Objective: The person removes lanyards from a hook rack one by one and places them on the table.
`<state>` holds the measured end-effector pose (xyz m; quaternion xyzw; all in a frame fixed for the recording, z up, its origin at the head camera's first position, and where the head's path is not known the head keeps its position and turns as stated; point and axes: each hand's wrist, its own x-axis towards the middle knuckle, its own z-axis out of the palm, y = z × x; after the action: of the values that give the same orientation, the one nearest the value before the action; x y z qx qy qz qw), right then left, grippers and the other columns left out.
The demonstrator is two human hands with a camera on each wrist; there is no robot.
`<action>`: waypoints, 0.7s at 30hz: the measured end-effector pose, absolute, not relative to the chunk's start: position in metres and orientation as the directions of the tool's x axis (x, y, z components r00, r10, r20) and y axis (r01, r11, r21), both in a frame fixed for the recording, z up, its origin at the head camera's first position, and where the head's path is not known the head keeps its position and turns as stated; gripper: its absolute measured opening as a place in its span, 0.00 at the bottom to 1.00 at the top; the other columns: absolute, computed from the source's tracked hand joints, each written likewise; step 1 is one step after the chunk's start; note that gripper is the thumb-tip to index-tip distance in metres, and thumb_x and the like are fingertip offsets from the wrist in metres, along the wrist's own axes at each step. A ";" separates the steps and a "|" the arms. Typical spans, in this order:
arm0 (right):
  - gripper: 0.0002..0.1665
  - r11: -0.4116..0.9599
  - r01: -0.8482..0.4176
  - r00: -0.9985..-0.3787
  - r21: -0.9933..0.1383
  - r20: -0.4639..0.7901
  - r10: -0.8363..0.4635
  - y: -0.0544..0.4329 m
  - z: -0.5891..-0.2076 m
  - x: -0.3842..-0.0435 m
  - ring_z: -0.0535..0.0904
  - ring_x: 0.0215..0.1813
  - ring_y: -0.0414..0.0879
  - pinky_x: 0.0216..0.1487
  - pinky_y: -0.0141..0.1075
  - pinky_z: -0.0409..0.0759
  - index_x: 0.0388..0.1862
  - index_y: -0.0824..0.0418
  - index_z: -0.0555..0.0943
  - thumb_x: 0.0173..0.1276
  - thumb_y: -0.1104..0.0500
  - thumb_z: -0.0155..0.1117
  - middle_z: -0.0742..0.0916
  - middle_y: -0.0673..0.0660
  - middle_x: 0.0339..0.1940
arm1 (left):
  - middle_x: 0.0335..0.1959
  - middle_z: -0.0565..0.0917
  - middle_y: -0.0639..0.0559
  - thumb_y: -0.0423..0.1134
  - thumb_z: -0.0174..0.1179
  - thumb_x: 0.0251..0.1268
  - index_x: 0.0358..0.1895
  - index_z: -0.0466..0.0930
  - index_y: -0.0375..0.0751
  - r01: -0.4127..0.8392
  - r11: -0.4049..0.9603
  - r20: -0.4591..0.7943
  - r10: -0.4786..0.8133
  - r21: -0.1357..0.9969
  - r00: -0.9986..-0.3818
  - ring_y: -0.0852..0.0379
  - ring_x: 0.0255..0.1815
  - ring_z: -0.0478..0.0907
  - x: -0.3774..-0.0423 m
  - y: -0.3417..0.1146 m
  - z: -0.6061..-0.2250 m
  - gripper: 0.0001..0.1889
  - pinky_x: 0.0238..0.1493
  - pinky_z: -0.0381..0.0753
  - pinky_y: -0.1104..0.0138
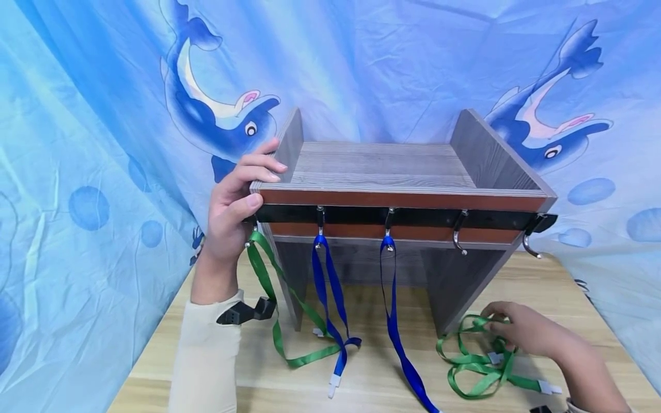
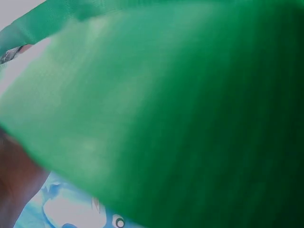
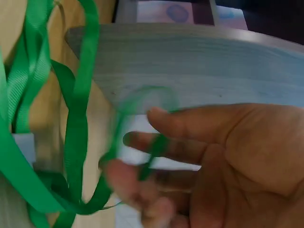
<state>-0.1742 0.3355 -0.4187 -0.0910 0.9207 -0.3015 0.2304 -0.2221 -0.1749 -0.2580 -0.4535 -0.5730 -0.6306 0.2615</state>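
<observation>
In the grip of the right hand (image 1: 521,328), the strap of the loose green lanyard (image 3: 80,92) was caught among bent fingers; the thumb was held apart from the index fingertip, and how firm the hold was could not be told through the blur. The rest of that lanyard was heaped towards the counter's (image 1: 372,378) front right corner, beside the foot of the grey shelf unit (image 1: 382,160). Along the hook strip (image 1: 356,215), three hooks were occupied: the leftmost by the hung green lanyard (image 1: 261,272), the next two by the first blue lanyard (image 1: 320,278) and the second blue lanyard (image 1: 393,327). The fourth hook (image 1: 457,238) and the fifth hook (image 1: 527,244) were bare, so the hanging was judged just over half done, with the loose lanyard yet to be put up. The right hand was held low, back upward, its forearm angled in from the counter's front right. The unit's upper front left corner was grasped by the raised left hand (image 1: 237,189), thumb laid across the front, fingers spread over the side.
</observation>
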 end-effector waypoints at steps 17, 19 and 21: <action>0.13 0.648 -0.181 -0.794 -0.740 -0.278 -0.540 0.293 -0.388 -0.141 0.74 0.25 0.38 0.26 0.35 0.73 0.43 0.57 0.81 0.84 0.52 0.55 0.77 0.46 0.25 | 0.51 0.88 0.52 0.31 0.48 0.63 0.45 0.89 0.40 0.866 -0.212 0.892 0.126 0.453 -0.435 0.41 0.75 0.70 -0.223 -0.169 -0.262 0.18 0.82 0.59 0.48; 0.12 0.613 -0.217 -0.796 -0.759 -0.226 -0.562 0.286 -0.384 -0.141 0.75 0.26 0.39 0.27 0.35 0.74 0.46 0.56 0.82 0.85 0.52 0.55 0.79 0.46 0.26 | 0.50 0.88 0.52 0.32 0.49 0.64 0.44 0.89 0.40 0.866 -0.221 0.894 0.118 0.448 -0.433 0.41 0.74 0.70 -0.222 -0.169 -0.262 0.17 0.81 0.59 0.49; 0.12 0.589 -0.257 -0.799 -0.766 -0.174 -0.575 0.280 -0.381 -0.141 0.79 0.29 0.39 0.30 0.34 0.78 0.48 0.55 0.83 0.85 0.53 0.54 0.83 0.45 0.29 | 0.50 0.88 0.52 0.34 0.49 0.64 0.44 0.89 0.40 0.868 -0.226 0.897 0.110 0.443 -0.429 0.42 0.74 0.70 -0.222 -0.168 -0.262 0.16 0.81 0.59 0.49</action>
<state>-0.1415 0.2796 -0.3812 -0.2400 0.8671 -0.3845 0.2067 -0.2223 -0.1680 -0.2623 -0.4462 -0.5479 -0.6435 0.2942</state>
